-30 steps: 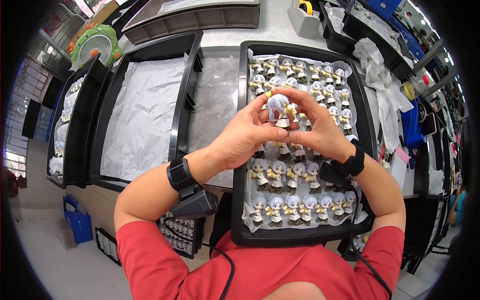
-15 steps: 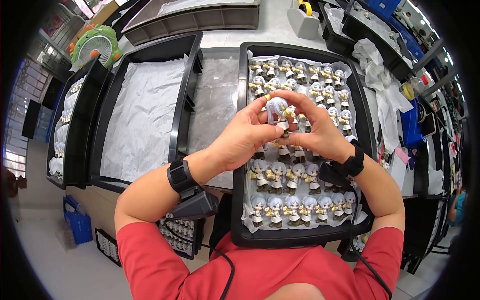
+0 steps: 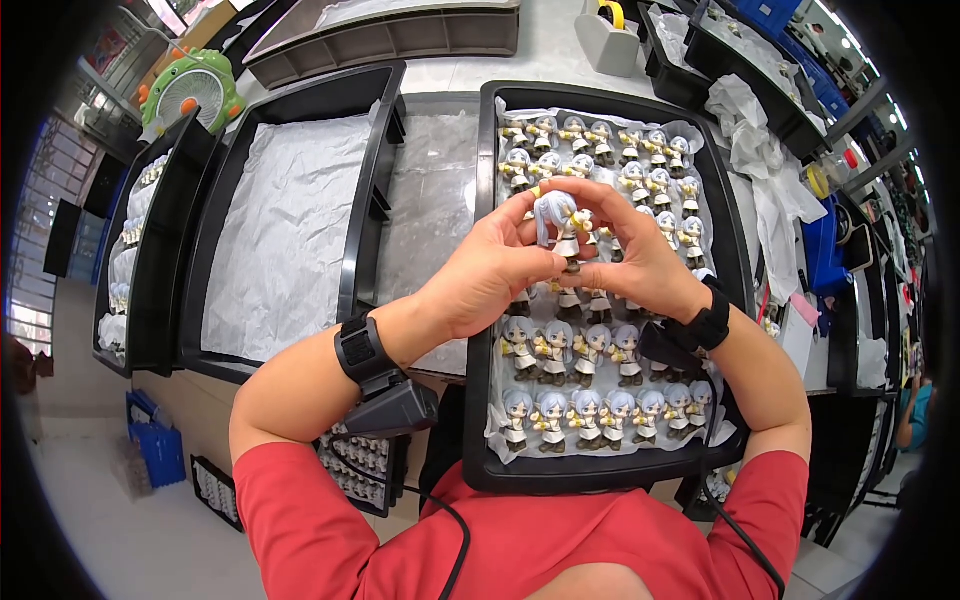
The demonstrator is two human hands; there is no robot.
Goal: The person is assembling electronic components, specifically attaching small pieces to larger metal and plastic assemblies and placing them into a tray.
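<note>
A small figurine [image 3: 563, 222] with long pale hair, a white outfit and dark boots is held upright between both my hands, over a black tray [image 3: 487, 210]. My left hand [image 3: 490, 265] grips it from the left, thumb near its legs. From the right, my right hand [image 3: 640, 255] curls around it, with the index finger over the head and the thumb near the feet. Paper lines the tray, and rows of matching figurines [image 3: 585, 415] lie on it. My hands hide some of the middle ones.
Left of a grey bare strip [image 3: 425, 200] stands another black tray [image 3: 345, 290] with only a paper liner [image 3: 285, 230]. A narrower tray [image 3: 165, 240] holds more figurines beyond it. Behind are a green fan [image 3: 190, 95], a grey tray [image 3: 400, 45] and a tape dispenser [image 3: 607, 42]. Crumpled paper [image 3: 755, 150] lies right.
Almost nothing differs. Both hands stay in place around the figurine, which has barely shifted.
</note>
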